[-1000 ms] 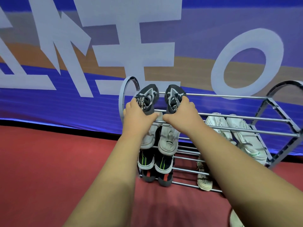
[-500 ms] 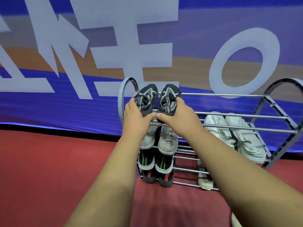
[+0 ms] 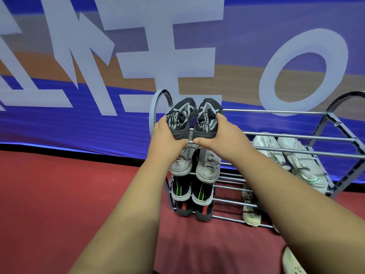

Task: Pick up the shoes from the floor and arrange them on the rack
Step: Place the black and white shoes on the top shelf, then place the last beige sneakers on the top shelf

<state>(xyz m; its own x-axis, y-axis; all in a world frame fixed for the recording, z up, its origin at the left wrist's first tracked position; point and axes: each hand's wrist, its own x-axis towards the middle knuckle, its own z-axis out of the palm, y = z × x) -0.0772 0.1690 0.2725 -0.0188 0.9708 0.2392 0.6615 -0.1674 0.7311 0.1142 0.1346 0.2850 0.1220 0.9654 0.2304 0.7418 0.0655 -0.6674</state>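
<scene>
- Over the last second we have brought the black pair together: the left shoe (image 3: 180,118) and right shoe (image 3: 207,118) now sit side by side, touching or nearly so, where a gap showed between them before.
- They lie on the top tier of the rack (image 3: 276,135) at its left end, toes toward the wall, heels on the front bars.
- Our left hand (image 3: 167,140) is closed on the heel of the left shoe, and our right hand (image 3: 219,137) on the heel of the right; thumbs nearly meet beneath.
- We judge this pair placed and squared, leaving only the release.
- One pale shoe (image 3: 294,263) lies on the floor (image 3: 59,194) at lower right, so the task seems unfinished.
</scene>
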